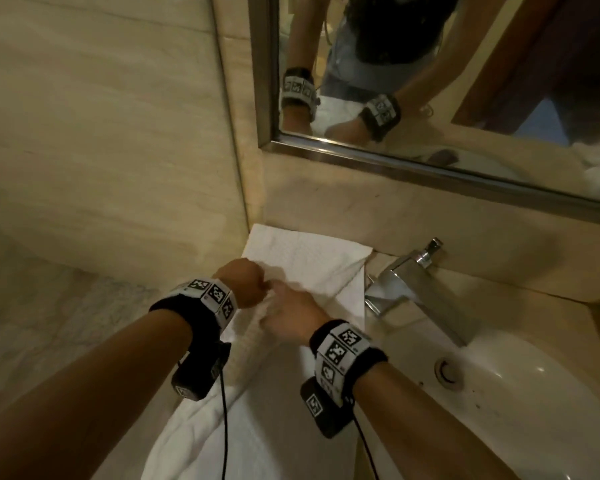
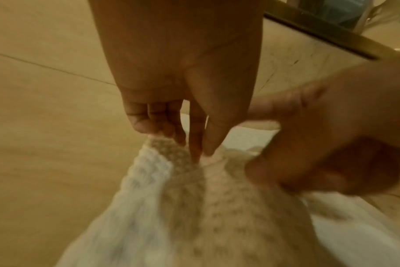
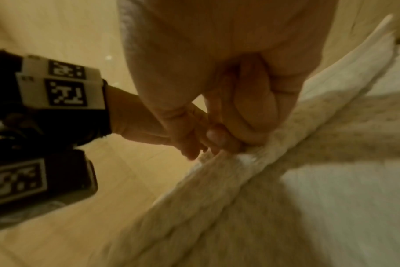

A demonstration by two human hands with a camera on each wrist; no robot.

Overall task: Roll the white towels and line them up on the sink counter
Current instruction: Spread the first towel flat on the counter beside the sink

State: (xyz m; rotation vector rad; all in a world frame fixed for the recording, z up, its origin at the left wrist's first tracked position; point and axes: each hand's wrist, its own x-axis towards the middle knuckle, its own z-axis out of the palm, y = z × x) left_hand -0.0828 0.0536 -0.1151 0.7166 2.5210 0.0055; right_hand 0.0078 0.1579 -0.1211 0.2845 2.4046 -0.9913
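white towel (image 1: 312,261): near end runs off head view's bottom edge; weave smeared in both wrist views | left hand (image 1: 245,282) grip: fingertips hidden behind knuckles from head | right hand (image 2: 327,137): blurred in left wrist view | sink basin (image 1: 499,382): cut by right edge | mirror (image 1: 430,81): cropped top and right

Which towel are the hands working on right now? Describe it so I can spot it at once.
Start at the chrome faucet beside the sink basin; the white towel lies on the counter to its left, in the wall corner under the mirror. It is the towel whose edge both the left hand and right hand pinch.
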